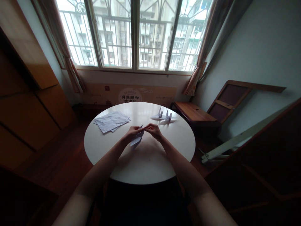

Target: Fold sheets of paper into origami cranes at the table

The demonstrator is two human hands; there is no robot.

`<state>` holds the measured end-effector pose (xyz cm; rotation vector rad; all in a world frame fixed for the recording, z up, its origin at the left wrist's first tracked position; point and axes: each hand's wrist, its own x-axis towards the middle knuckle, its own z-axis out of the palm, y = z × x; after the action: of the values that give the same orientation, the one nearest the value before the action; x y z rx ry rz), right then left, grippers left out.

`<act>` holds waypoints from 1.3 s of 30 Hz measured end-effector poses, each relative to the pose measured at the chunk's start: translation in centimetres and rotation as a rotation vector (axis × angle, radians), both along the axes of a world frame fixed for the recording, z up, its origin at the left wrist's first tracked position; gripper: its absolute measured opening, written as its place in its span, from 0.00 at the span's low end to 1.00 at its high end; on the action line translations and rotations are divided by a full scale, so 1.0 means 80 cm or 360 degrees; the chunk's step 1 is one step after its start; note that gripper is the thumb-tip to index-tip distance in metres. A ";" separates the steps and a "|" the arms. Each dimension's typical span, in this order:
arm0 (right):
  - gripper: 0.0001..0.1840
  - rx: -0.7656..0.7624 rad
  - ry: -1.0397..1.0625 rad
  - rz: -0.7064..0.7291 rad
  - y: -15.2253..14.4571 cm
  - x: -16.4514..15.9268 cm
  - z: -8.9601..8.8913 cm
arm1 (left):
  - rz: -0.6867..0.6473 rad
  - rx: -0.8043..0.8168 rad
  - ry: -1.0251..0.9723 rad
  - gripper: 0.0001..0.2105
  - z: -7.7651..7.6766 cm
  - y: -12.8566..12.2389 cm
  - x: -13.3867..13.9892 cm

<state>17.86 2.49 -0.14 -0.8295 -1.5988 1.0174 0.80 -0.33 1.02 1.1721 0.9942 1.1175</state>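
Observation:
My left hand (133, 131) is closed on a folded paper crane (137, 141), whose pale pointed parts stick out above and below the fingers. Against its right end, the fingertips of my right hand (153, 129) pinch together at a tip of the folded paper. Both hands are just above the middle of the round white table (145, 169). Two finished-looking paper cranes (168, 116) stand at the back right of the tabletop. Several creased paper sheets (110, 121) lie in a loose stack at the back left.
Behind the table runs a barred window (117, 40) with curtains at both sides. A long cardboard box (155, 94) with printed characters is below it. A wooden bench (195, 111) stands to the right, wooden cabinets (25, 106) to the left.

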 end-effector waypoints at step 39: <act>0.23 -0.0205 0.0288 0.0138 -0.003 -0.003 0.000 | 0.0210 0.0373 0.0208 0.15 0.003 -0.001 0.002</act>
<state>17.66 2.24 -0.12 -0.7368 -1.4370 1.2327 0.99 -0.42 1.27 1.3975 1.0743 1.3020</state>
